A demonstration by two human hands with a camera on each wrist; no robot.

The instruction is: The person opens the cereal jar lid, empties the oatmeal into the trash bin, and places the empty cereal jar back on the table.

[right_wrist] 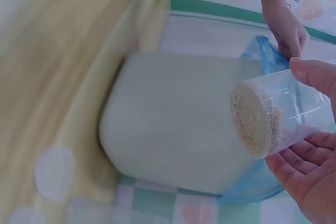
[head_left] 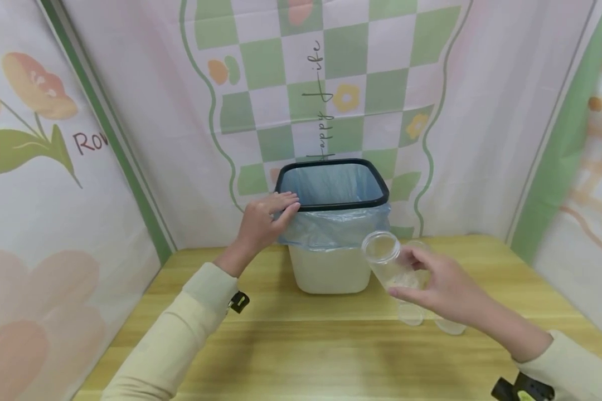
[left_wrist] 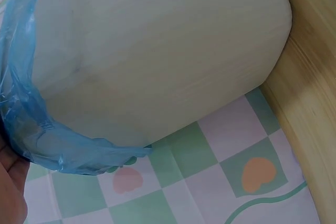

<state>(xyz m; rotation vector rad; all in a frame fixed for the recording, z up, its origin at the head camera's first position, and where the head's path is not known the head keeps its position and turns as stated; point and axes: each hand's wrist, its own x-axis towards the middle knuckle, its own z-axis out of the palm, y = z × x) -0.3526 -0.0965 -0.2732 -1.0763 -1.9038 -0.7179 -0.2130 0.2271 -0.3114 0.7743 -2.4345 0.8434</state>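
Note:
A pale trash can (head_left: pixel 331 273) with a black rim (head_left: pixel 333 207) stands on the table, lined with a blue plastic bag (head_left: pixel 326 228) folded down outside. My left hand (head_left: pixel 268 220) rests on the rim's near left corner, fingers lying straight over it. In my right hand (head_left: pixel 441 284) is a clear plastic jar (head_left: pixel 381 248), held between thumb and fingers just right of the can. Its uncovered mouth tilts toward the can. The right wrist view shows beige, grainy stuff (right_wrist: pixel 254 119) gathered at the jar's bottom.
Behind and under my right hand, more clear containers (head_left: pixel 410 313) stand on the wooden table (head_left: pixel 301 356), partly hidden. A checkered fabric backdrop (head_left: pixel 346 55) rises directly behind the trash can, with printed cloth walls on both sides.

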